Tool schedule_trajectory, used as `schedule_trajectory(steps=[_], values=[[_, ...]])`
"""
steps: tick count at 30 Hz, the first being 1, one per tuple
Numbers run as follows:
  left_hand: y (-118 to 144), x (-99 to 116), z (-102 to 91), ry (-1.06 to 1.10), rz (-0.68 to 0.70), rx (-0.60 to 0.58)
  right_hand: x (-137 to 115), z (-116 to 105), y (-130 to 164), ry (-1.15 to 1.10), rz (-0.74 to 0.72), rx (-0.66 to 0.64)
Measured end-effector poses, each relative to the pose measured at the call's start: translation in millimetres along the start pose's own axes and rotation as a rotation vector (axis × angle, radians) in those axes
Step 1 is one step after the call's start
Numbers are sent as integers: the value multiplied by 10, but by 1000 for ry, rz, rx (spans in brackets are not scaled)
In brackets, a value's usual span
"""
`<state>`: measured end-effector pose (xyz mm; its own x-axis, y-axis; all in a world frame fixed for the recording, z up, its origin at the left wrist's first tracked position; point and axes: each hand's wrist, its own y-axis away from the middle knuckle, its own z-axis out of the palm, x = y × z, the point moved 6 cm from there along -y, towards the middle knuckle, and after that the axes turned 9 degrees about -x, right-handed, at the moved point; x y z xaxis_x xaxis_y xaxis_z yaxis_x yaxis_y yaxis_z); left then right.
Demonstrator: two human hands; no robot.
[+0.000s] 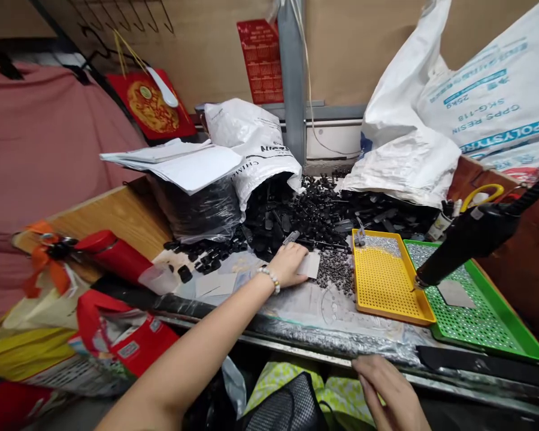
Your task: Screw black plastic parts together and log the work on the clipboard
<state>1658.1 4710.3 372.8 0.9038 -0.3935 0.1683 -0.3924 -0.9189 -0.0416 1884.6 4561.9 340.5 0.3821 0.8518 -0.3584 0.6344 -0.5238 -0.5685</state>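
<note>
My left hand [288,266], with a beaded bracelet on its wrist, reaches over the middle of the bench. Its thumb and fingers are closed on a small white card [313,265]. Just beyond the fingertips lies a grey-black plastic part [291,237], at the edge of a heap of black plastic parts [312,206]. Many tiny dark pieces [336,269] are spread right of the card. My right hand [391,392] is low at the bench's front edge, its fingers loosely stretched, and nothing shows in it.
A yellow perforated tray [377,281] and a green one [489,323] stand at right, below a black powered screwdriver [467,245]. White sacks [399,155] lean behind. A red bottle [117,257] and a paper-topped stack [193,209] stand left.
</note>
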Motion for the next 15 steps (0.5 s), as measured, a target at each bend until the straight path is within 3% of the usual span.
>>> schedule_trajectory(steps=[4,9,15], values=[[395,348,-22,57,14,40,195,34,-180,-91,95,24],[661,625,160,221,52,69,543,172,-402,-146,336,79],[684,639,429,303,84,68,631,474,-472,-63,289,-227]])
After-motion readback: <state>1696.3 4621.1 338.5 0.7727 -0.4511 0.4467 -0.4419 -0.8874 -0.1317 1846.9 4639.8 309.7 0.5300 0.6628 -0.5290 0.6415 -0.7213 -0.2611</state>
